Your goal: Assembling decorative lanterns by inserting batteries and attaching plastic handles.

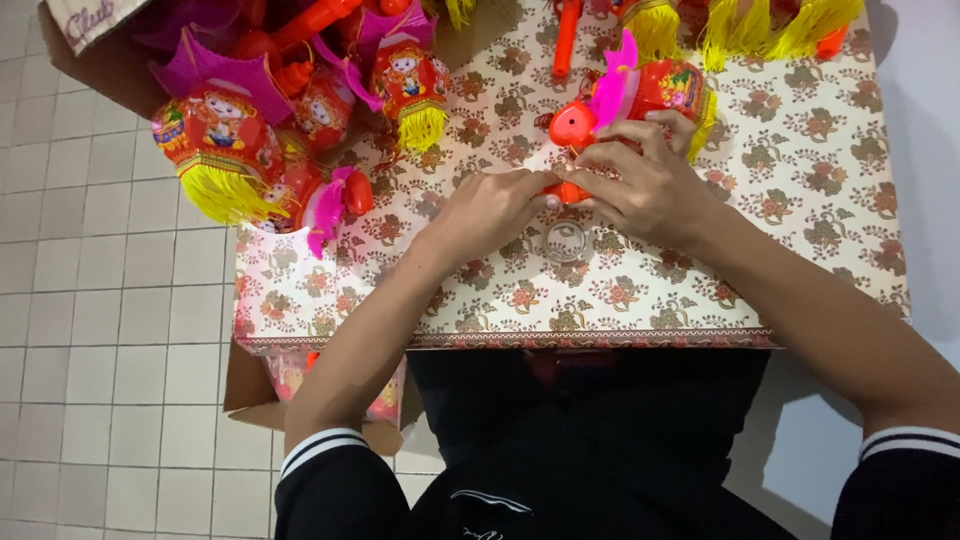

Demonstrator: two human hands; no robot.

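— Two hands were on one toy: a red plastic lantern (640,100) shaped like an animal, with a pink fin on its back and a yellow fringe at its far end. It lay on its side on the table (800,250), just beyond the person's wrists.

— How did the hands sit on it?

— The right hand (650,185) lay over the near side of the body, fingers curled down on it. The left hand (490,210) came in from the other side, its fingertips pinched together at the small orange part under the toy's head. Both grips looked closed on the lantern, though the exact contact was hidden beneath the fingers.

— What would make the work go well?

— Judging by the hold, the right hand needed to pin the body flat while the left did the fine pressing, and the fringe had to be kept out of the joint.

— Anything close by?

— One clear ring (566,241) lay on the flowered cloth, just under the hands. Further left, a heap of similar lanterns (260,130) with yellow tassels spilled over the table's corner. An orange stick (566,38) lay near the far edge.
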